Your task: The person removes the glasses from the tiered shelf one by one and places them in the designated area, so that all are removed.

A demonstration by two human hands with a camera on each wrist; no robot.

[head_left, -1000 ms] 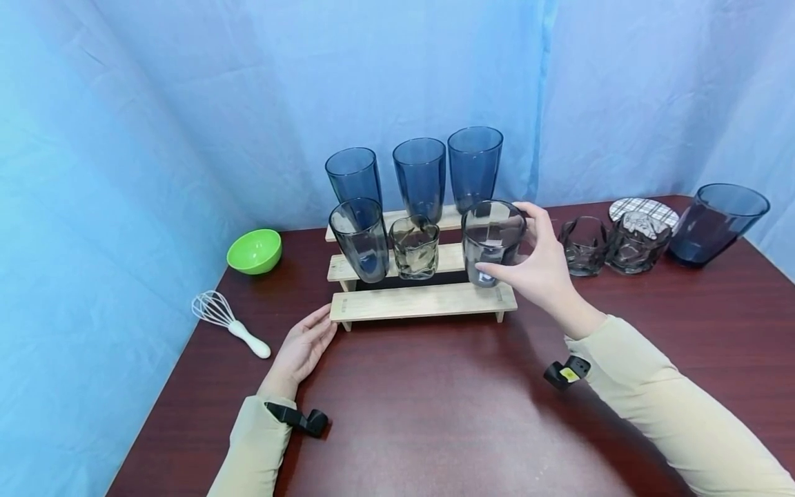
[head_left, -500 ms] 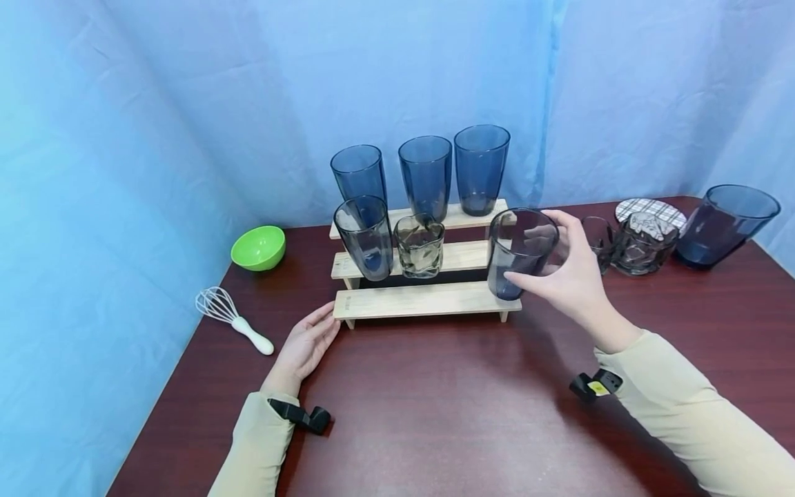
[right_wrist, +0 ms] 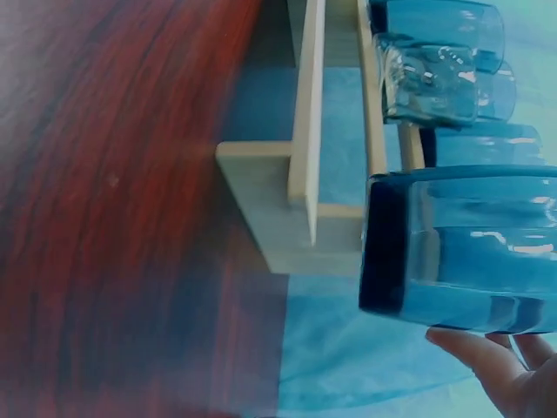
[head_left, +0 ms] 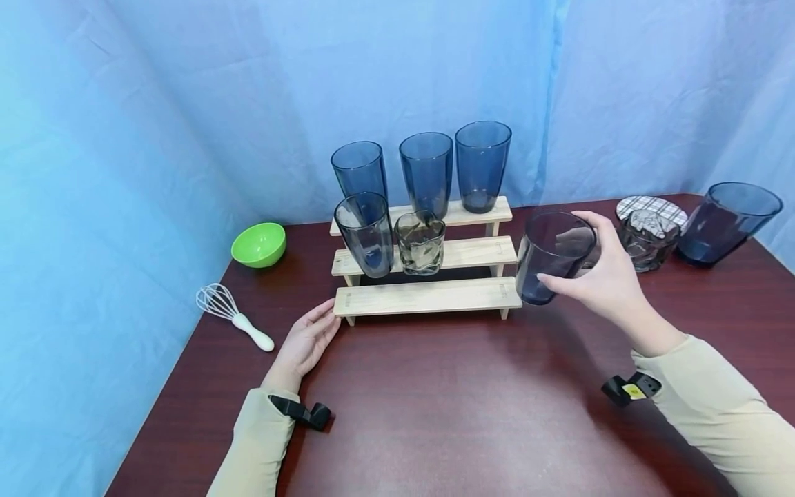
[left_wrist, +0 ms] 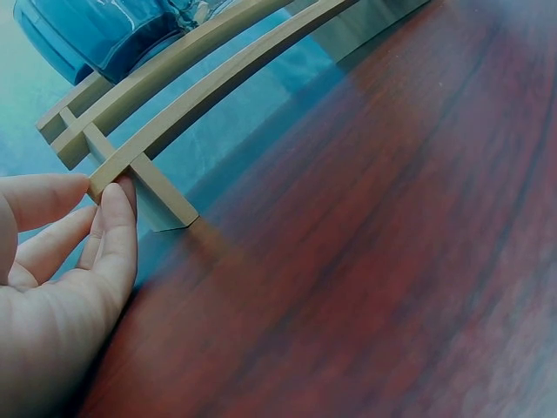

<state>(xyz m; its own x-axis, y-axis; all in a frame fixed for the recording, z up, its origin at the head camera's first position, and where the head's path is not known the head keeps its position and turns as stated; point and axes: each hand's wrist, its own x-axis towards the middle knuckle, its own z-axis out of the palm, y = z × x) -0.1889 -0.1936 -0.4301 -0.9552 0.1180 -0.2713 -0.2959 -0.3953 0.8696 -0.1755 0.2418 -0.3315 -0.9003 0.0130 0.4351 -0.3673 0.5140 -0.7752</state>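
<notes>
Tall tumbler held beyond the right end of the wooden rack

Compared with one second ago, the tall tumbler (head_left: 539, 259) has moved right. It was then in front of the rack's right portion; it is now just beside the right end of the wooden rack (head_left: 428, 297), tilted, its base toward the rack. The right hand (head_left: 609, 279) grips it, thumb on the near side. The left hand (head_left: 307, 342) has stayed at the left end of the front tier, thumb and fingertips pinching the board.

Count: rack, one, with three tiers. Tall tumblers, six: the one in hand, three top-tier tumblers (head_left: 427, 172), one middle-tier tumbler (head_left: 366, 238) and one far-right tumbler (head_left: 723, 228) on the table (head_left: 435, 414). Short clear glass (head_left: 420, 245) on the middle tier, one. Plaid coaster (head_left: 640, 202), green bowl (head_left: 257, 246) and whisk (head_left: 245, 328), one each.

At right, one short dark glass (head_left: 649, 248) is plain; a second, visible earlier, is almost lost behind the right hand. The right wrist view cuts off the held tumbler's rim and most of the hand. Whether the tumbler touches the rack cannot be told.
</notes>
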